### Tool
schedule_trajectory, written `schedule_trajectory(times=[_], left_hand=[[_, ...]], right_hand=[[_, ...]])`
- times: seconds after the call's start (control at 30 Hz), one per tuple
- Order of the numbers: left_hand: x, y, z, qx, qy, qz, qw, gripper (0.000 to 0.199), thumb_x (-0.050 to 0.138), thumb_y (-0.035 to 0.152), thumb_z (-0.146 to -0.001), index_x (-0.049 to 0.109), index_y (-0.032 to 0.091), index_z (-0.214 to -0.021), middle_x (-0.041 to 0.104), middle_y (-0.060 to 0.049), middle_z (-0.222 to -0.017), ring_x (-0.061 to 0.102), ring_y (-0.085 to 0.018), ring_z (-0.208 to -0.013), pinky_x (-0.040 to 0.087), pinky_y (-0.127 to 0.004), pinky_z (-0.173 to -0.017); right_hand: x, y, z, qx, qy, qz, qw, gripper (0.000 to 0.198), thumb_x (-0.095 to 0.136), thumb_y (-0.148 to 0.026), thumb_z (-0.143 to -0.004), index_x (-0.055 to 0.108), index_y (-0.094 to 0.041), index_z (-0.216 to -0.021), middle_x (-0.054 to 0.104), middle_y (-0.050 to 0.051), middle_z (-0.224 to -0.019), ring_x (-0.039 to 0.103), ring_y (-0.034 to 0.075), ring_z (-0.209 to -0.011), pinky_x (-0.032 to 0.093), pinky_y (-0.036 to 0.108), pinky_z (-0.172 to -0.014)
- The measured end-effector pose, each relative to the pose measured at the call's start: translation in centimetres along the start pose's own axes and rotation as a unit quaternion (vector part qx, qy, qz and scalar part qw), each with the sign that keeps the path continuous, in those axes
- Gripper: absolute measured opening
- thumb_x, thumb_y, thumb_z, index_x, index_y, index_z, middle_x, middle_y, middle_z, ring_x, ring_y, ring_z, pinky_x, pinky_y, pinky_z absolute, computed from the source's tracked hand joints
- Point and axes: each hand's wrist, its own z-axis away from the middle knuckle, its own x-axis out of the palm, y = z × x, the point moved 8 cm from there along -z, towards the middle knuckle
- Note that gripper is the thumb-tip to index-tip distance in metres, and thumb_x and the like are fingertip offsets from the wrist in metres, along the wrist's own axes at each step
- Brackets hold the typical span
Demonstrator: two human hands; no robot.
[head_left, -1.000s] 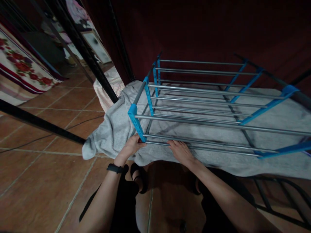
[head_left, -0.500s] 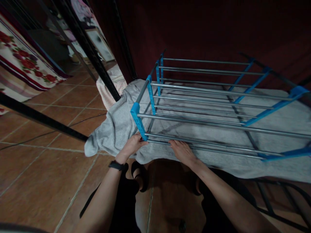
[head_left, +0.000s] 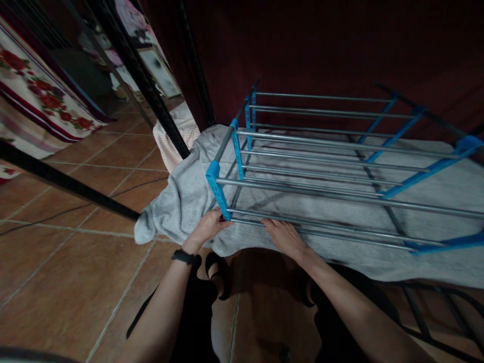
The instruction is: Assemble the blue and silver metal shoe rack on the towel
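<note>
A rack [head_left: 302,189] of metal tubes, likely a shoe rack, lies on a grey blanket [head_left: 185,191]. Blue plastic side pieces join its tubes at both ends. My left hand [head_left: 207,229] is closed around the near left corner, where a blue side piece [head_left: 218,194] meets the lowest front tubes. Its thumb lies along the front tube, and some fingers are hidden behind the corner. To the right, my right hand [head_left: 285,238] rests with its fingers over the same front tube [head_left: 340,239]; the fingertips are partly hidden, so its hold is unclear.
Black metal posts [head_left: 151,96] stand on the left, and another dark bar [head_left: 68,179] crosses there. A dark red panel [head_left: 321,45] rises behind the rack. A flowered cloth [head_left: 45,96] hangs at far left over the tiled floor [head_left: 56,267]. Black bars [head_left: 419,312] show at lower right.
The whole view has shifted very slightly, with the rack and posts appearing a little farther right. Both hands keep their places on the rack.
</note>
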Motion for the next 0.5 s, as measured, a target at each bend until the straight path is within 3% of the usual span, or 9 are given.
schedule_trajectory(times=[0.1,0.27,0.5], left_hand=[[0.14,0.04,0.02,-0.004,-0.003,0.0,1.0,0.017,0.064,0.035,-0.08,0.066,0.02,-0.089,0.06,0.002,-0.073,0.056,-0.016,-0.067,0.041,-0.027,-0.06],[0.38,-0.22,-0.07,-0.017,0.001,-0.01,1.0,0.015,0.064,0.034,-0.079,0.062,0.02,-0.074,0.057,0.002,-0.065,0.055,-0.016,-0.064,0.038,-0.027,-0.057],[0.53,-0.5,-0.1,-0.022,0.002,-0.01,1.0,0.019,0.064,0.04,-0.08,0.066,0.021,-0.083,0.063,0.0,-0.072,0.06,-0.017,-0.07,0.041,-0.027,-0.059]], right_hand=[[0.04,-0.09,0.06,-0.001,0.008,0.005,1.0,0.039,0.031,-0.022,-0.103,0.05,-0.03,-0.137,0.062,0.007,-0.131,0.064,0.021,-0.109,0.046,0.034,-0.092],[0.39,0.01,0.04,0.0,0.007,0.019,1.0,0.04,0.031,-0.019,-0.102,0.049,-0.028,-0.137,0.063,0.007,-0.129,0.063,0.021,-0.111,0.046,0.033,-0.093],[0.31,-0.02,0.12,-0.008,0.023,0.03,0.999,0.038,0.029,-0.022,-0.104,0.05,-0.028,-0.135,0.063,0.007,-0.129,0.063,0.022,-0.109,0.047,0.034,-0.09]])
